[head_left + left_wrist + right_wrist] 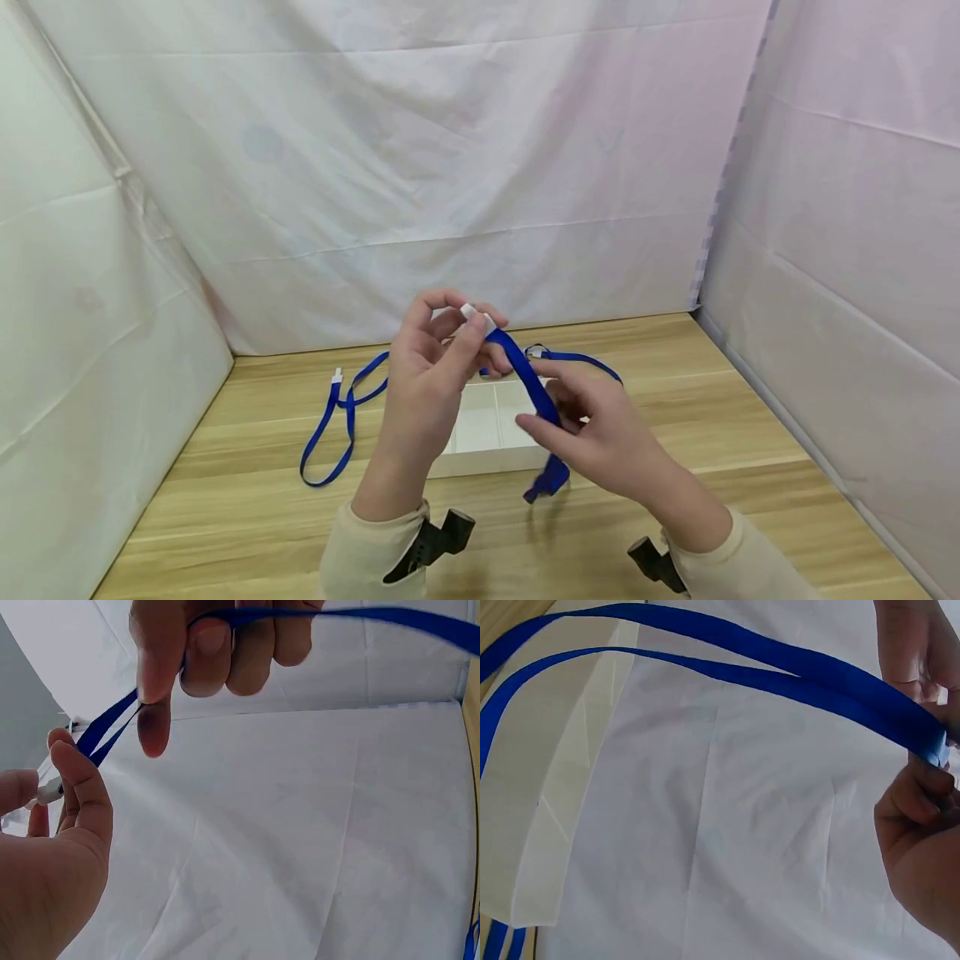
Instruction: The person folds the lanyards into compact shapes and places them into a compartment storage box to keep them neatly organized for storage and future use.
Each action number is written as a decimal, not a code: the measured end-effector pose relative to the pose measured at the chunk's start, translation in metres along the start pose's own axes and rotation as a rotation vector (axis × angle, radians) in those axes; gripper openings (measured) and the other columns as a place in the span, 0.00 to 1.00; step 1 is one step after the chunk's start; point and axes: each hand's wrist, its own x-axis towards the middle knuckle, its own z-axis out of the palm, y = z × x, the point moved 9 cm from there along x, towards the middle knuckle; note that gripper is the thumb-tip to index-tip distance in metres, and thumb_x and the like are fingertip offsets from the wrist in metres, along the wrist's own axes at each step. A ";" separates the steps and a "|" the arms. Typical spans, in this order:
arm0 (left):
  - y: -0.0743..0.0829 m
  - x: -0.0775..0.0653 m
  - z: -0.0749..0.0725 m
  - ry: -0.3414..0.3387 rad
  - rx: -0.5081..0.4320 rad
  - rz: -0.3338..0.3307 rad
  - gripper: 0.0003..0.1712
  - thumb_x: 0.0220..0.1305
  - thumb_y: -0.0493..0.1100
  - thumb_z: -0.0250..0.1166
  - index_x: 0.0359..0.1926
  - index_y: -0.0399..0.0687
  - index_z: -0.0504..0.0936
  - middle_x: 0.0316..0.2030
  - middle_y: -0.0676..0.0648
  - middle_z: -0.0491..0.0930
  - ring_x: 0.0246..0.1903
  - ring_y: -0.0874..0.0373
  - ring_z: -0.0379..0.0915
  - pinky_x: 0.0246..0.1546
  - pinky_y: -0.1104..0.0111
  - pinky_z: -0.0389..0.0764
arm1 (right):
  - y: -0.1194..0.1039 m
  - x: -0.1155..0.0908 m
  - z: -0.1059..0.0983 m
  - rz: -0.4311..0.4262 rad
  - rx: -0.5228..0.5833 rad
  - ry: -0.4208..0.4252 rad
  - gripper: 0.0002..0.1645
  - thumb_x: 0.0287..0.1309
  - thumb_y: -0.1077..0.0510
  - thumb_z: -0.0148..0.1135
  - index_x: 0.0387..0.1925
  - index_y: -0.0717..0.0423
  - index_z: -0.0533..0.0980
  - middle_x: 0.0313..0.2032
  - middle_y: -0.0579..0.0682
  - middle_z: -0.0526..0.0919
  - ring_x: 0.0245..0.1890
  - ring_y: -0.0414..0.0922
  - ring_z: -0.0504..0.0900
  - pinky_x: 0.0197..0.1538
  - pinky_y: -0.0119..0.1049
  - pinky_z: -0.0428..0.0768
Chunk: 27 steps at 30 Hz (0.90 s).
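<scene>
In the head view my left hand (pixel 422 367) is raised above the table, pinching the white clip (pixel 468 311) of a blue lanyard (pixel 525 373) between thumb and fingers. The strap slopes down to my right hand (pixel 611 429), whose thumb and fingers close round it. Its lower end hangs bunched below that hand. In the left wrist view the two strap lengths (pixel 112 724) run from the clip to the right hand's fingers (pixel 156 667). Doubled strap (pixel 780 664) arches across the right wrist view. Fingers partly hide the clip.
Behind the hands stands a white divided box (pixel 480 461) on the wooden table (pixel 247 517). A second blue lanyard (pixel 306 457) lies looped to its left, its white clip pointing away. Another blue lanyard (pixel 581 357) lies at the back right. White cloth (pixel 450 167) encloses the table.
</scene>
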 end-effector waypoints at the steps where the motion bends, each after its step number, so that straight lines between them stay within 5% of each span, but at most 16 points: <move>1: 0.000 0.000 -0.002 0.011 -0.003 0.001 0.09 0.80 0.33 0.56 0.51 0.52 0.73 0.43 0.50 0.85 0.28 0.61 0.83 0.37 0.69 0.88 | -0.003 -0.001 -0.003 -0.034 -0.084 0.037 0.30 0.62 0.69 0.72 0.66 0.59 0.76 0.23 0.43 0.78 0.19 0.29 0.65 0.21 0.23 0.68; 5: 0.000 0.001 -0.006 0.043 0.010 0.006 0.11 0.78 0.31 0.58 0.52 0.50 0.78 0.42 0.49 0.83 0.28 0.61 0.85 0.36 0.68 0.89 | -0.024 -0.005 -0.008 -0.253 -0.359 0.133 0.20 0.75 0.60 0.61 0.63 0.62 0.77 0.29 0.45 0.83 0.21 0.30 0.66 0.25 0.18 0.66; 11: -0.001 -0.001 -0.010 0.075 0.040 -0.049 0.10 0.77 0.31 0.60 0.54 0.40 0.83 0.43 0.44 0.85 0.31 0.60 0.88 0.44 0.65 0.92 | -0.039 -0.014 0.002 -0.470 -0.638 0.065 0.21 0.81 0.58 0.43 0.51 0.59 0.83 0.37 0.54 0.88 0.20 0.38 0.76 0.21 0.19 0.70; 18: 0.000 -0.010 -0.018 0.111 0.117 -0.087 0.13 0.76 0.31 0.62 0.57 0.33 0.83 0.46 0.44 0.90 0.33 0.58 0.90 0.43 0.63 0.92 | -0.026 -0.012 -0.020 -0.351 -0.757 0.136 0.18 0.76 0.65 0.49 0.44 0.67 0.85 0.46 0.62 0.89 0.35 0.52 0.91 0.31 0.36 0.88; 22: -0.019 -0.024 -0.025 0.088 0.203 -0.215 0.14 0.74 0.32 0.65 0.58 0.36 0.84 0.48 0.37 0.90 0.34 0.57 0.90 0.42 0.63 0.92 | -0.025 -0.006 -0.038 -0.259 -0.657 0.232 0.15 0.67 0.71 0.53 0.47 0.69 0.84 0.56 0.62 0.87 0.40 0.50 0.86 0.32 0.26 0.80; 27: -0.056 -0.052 -0.022 -0.031 0.240 -0.398 0.17 0.73 0.34 0.67 0.60 0.36 0.84 0.46 0.34 0.88 0.36 0.57 0.89 0.46 0.65 0.91 | -0.020 0.002 -0.043 -0.072 -0.465 0.280 0.25 0.67 0.76 0.50 0.61 0.68 0.81 0.69 0.56 0.80 0.53 0.47 0.81 0.36 0.24 0.70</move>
